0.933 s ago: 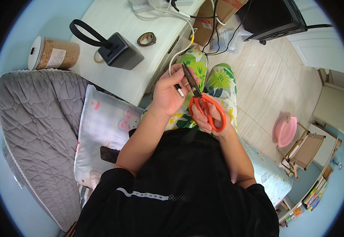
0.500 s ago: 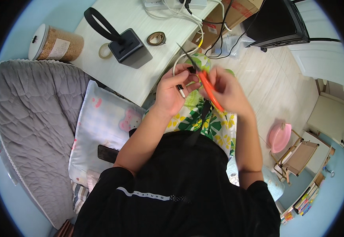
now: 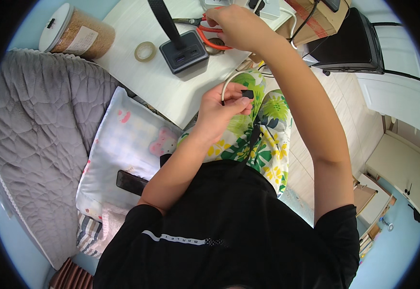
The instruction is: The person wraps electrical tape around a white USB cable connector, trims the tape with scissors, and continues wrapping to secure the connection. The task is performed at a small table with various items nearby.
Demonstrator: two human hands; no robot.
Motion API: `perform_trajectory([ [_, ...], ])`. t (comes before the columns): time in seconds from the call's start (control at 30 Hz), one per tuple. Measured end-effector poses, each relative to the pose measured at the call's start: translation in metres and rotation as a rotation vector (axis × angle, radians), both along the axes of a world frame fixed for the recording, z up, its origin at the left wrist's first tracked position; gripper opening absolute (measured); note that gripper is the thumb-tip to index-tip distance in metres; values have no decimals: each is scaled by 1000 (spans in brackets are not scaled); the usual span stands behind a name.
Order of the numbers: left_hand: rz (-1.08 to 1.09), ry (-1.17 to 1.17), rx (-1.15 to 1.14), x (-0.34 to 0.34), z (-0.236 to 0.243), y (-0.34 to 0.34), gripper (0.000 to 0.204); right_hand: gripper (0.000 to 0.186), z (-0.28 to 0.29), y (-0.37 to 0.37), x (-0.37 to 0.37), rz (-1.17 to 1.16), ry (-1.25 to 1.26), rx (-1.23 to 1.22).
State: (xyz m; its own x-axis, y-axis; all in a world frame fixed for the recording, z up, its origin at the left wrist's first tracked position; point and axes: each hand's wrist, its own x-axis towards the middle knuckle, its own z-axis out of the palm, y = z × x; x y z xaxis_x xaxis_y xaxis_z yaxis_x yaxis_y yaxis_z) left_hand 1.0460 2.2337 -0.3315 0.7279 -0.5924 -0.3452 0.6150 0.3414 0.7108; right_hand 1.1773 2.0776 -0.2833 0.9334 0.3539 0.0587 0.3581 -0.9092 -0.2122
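My right hand reaches out over the far part of the white table, fingers closed at the red-handled scissors. Their dark blades point left, just behind a dark grey box-shaped device with a strap. Low over my lap, my left hand is closed around a white cable. A small black piece sticks out between its thumb and fingers; whether it is part of the cable I cannot tell. A brown ring-shaped roll lies partly hidden under the scissors' handles.
On the table lies a roll of clear tape, beside a lidded jar of grain. A power strip and cardboard box are at the back. To the left, a phone rests on a pale cushion.
My right hand has carried the scissors from beside my left hand up and away to the table. My left hand still holds the cable and has tilted; the view has shifted slightly.
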Motion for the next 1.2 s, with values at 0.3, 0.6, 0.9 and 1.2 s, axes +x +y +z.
perform_trajectory([
  [0.3,-34,-16,88,0,1,2,29,19,-5,-3,-62,-169,-313,547],
  [0.6,-74,-84,112,0,12,-6,32,15,-7,-12,-187,-750,357,1085],
  [0.9,-187,148,-91,1,26,-1,32,5,-17,-18,-198,-647,194,1414],
  [1.2,-217,160,-114,-15,32,-7,39,11,-17,-4,-234,-731,-6,1887],
])
